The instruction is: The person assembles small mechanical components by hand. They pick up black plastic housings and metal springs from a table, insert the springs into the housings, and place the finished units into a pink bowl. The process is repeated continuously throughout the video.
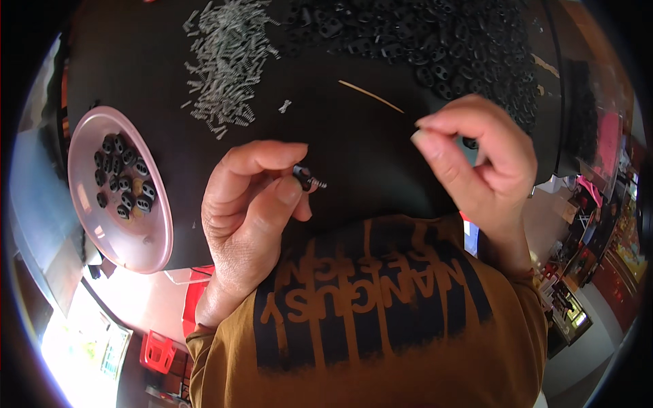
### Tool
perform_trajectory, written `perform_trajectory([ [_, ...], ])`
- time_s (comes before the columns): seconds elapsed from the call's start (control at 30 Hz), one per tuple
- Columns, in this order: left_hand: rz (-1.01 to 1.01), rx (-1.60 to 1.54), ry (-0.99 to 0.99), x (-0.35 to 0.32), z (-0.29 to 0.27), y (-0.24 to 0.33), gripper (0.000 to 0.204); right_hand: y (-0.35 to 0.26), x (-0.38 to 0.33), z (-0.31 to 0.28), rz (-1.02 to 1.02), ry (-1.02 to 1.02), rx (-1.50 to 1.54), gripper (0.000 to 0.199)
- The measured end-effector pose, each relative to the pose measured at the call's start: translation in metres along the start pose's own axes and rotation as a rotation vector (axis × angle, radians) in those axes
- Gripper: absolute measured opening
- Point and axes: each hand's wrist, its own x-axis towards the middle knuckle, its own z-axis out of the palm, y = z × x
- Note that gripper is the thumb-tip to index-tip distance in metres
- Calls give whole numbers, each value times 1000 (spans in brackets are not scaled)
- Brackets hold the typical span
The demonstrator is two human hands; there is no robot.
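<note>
My left hand [248,200] pinches a small black cord lock piece [301,178] between thumb and forefinger. Out of its right side sticks a small metal spring [317,183]. My right hand [486,153] is raised to the right, its thumb and forefinger tips brought together; whatever may be between them is too small to make out. Just beyond those fingertips a thin wooden stick [371,96] lies on the dark table [354,146]. A dark piece shows in the gap behind the right thumb, and I cannot tell whether it is held.
A heap of small springs [231,64] covers the table's far left-middle, with a few loose springs [285,107] beside it. Black plastic pieces [435,37] are piled at the far right. On the left stands a pink oval bowl [160,231] with several two-holed black cord locks [126,183].
</note>
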Motion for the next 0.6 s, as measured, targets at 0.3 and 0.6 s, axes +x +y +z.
perform_trajectory([
  [0.3,73,81,-24,3,5,-6,16,28,2,-20,141,229,-300,12],
  [0.6,53,95,-40,4,6,-6,15,37,10,-11,-1,90,-604,14],
])
